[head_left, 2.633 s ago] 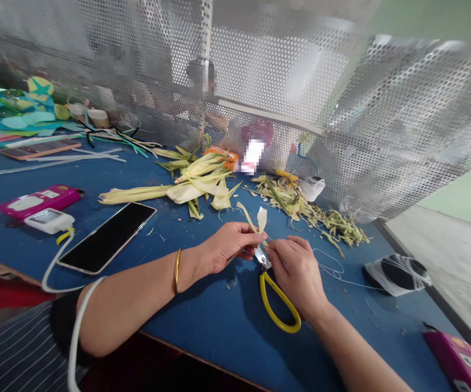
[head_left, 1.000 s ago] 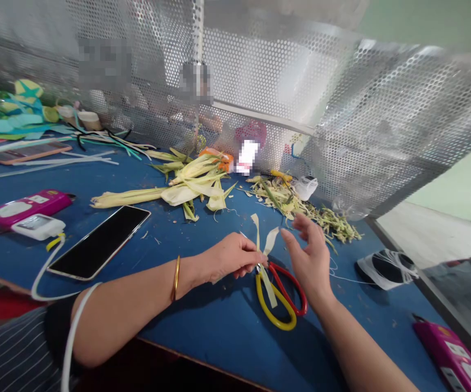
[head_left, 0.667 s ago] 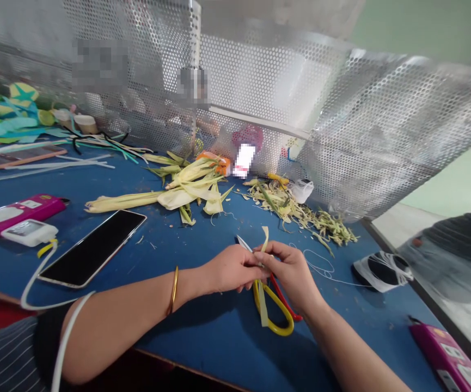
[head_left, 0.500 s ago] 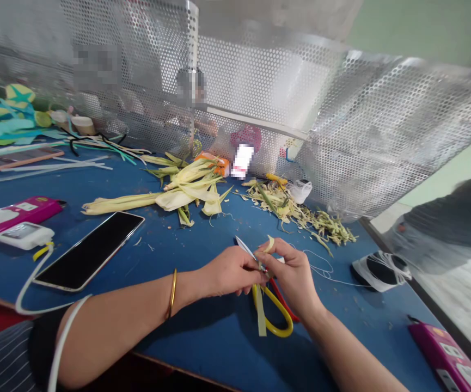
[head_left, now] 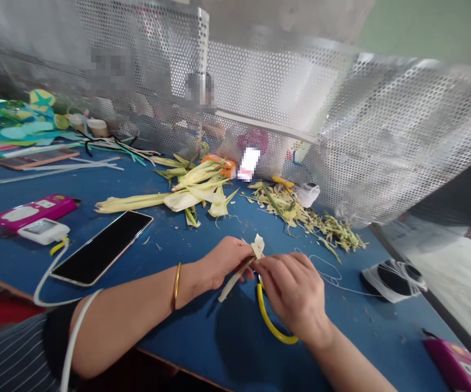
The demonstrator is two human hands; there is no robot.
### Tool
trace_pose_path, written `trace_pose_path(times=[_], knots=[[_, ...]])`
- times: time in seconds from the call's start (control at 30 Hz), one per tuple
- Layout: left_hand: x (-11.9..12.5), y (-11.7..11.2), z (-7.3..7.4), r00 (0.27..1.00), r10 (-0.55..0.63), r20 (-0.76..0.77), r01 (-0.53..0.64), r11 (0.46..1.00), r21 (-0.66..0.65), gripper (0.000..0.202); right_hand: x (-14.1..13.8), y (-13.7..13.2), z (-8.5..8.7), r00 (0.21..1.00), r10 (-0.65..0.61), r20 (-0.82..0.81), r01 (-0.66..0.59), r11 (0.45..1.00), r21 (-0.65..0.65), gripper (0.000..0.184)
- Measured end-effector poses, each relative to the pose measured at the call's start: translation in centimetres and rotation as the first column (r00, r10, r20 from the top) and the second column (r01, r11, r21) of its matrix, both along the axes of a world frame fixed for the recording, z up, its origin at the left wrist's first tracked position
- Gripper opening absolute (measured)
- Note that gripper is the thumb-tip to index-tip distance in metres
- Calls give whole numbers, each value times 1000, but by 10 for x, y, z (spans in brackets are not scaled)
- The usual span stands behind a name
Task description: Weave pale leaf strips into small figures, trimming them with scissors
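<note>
My left hand [head_left: 224, 261] pinches a pale yellow leaf strip [head_left: 241, 268] just above the blue table [head_left: 186, 326]. My right hand [head_left: 294, 291] is closed on the same strip from the right, its fingertips meeting those of the left hand. The strip's upper end folds over above the fingers and its lower end trails down to the left. Yellow-handled scissors [head_left: 270, 324] lie on the table under my right hand, mostly hidden by it. A gold bangle [head_left: 176, 279] sits on my left wrist.
A black phone [head_left: 102, 247] lies left of my arm, by a white charger [head_left: 43, 231] and pink case [head_left: 35, 208]. Palm leaves [head_left: 186, 190] and green trimmings [head_left: 312, 215] lie before the perforated metal screen [head_left: 341, 125]. A thread spool [head_left: 396, 277] sits right. Another person's sleeve [head_left: 468, 201] shows at far right.
My right hand lifted off the strip, then came back and closed on it. The strip has been bent over between both hands. The scissors' red handle is now hidden under my right hand.
</note>
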State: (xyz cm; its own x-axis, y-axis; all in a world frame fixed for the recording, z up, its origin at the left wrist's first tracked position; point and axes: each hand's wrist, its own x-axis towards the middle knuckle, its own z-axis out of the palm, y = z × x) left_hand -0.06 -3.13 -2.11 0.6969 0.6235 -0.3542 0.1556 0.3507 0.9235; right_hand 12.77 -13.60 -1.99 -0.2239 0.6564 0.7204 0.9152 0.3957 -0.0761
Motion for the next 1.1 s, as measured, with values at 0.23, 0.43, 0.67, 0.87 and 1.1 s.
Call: trace_pose_path(times=[0.23,0.43,0.67,0.87,1.1], knots=[[-4,4,6,979,-25,202,56,987,-151,10,2,2,-2,987,-133,91,127,989,73,7],[-5,5,7,975,-9,220,46,986,-163,20,5,5,-5,983,-61,173,49,996,74,14],[-3,4,2,968,68,241,-36,990,-136,19,2,6,-6,972,-119,204,108,992,67,24],[-2,3,-3,982,9,191,-5,1000,-19,15,-3,7,-9,983,10,181,-19,999,50,21],[-3,2,4,987,-103,120,96,993,64,21,9,13,-11,748,-239,-619,61,954,-294,19]])
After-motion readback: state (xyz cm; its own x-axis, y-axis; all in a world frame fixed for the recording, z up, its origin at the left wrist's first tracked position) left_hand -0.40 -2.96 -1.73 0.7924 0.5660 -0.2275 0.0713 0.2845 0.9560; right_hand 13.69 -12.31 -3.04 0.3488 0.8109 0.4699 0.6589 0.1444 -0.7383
